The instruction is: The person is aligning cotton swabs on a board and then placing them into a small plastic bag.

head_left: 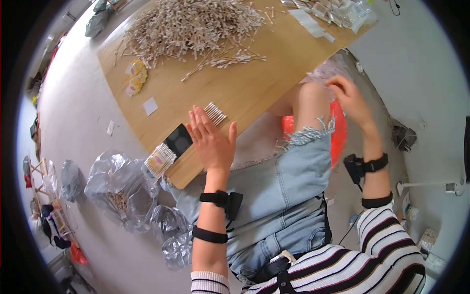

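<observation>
My left hand (pixel 211 140) lies flat and open on the wooden table (pixel 254 88), its fingertips touching a small neat row of cotton swabs (pixel 215 113). A black square tray (pixel 178 139) sits just left of that hand, and a filled packet of swabs (pixel 160 159) lies at the table's near corner. My right hand (pixel 348 98) is raised off the table's right edge above my knee, fingers curled around a thin clear plastic bag (pixel 327 73). A big heap of loose cotton swabs (pixel 191 24) covers the far end of the table.
Yellow printed labels (pixel 135 77) and a white paper square (pixel 150 106) lie on the left of the table. Packed clear packets (pixel 338 12) pile at the far right corner. Crumpled plastic bags (pixel 127 188) sit on the floor to the left. An orange stool (pixel 338 132) is under my leg.
</observation>
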`<action>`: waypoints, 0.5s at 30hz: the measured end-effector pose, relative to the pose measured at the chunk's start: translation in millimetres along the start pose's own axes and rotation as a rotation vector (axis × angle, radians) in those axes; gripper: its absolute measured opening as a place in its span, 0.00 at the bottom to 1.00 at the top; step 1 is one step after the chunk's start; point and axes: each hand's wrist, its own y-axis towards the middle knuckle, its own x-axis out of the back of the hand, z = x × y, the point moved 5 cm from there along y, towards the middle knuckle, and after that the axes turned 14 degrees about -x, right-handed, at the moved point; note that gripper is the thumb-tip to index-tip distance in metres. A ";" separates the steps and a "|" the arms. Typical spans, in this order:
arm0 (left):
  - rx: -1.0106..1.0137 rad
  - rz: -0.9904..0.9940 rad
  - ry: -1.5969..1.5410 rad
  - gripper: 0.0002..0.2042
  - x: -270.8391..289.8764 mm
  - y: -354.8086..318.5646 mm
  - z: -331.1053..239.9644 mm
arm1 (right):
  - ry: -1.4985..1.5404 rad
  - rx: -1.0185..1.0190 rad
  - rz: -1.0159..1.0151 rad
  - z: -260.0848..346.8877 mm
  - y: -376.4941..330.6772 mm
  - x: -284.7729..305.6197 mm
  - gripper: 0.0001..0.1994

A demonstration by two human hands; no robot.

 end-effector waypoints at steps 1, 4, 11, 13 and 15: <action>0.003 0.000 0.020 0.43 -0.2 -1.9 1.6 | 0.005 0.144 0.041 17.0 9.6 -25.4 0.09; 0.060 -0.017 -0.040 0.43 -6.0 -3.3 3.3 | -0.023 0.381 0.054 77.0 32.9 -112.4 0.08; 0.080 -0.073 -0.045 0.43 -2.3 -0.9 5.3 | -0.146 0.488 0.314 147.3 62.1 -242.8 0.09; 0.093 -0.059 -0.053 0.43 -3.1 -2.1 5.1 | -0.153 0.399 0.484 142.5 61.2 -255.0 0.09; 0.097 -0.060 -0.070 0.42 -3.5 -2.2 4.8 | -0.088 0.350 0.475 138.8 67.3 -250.2 0.09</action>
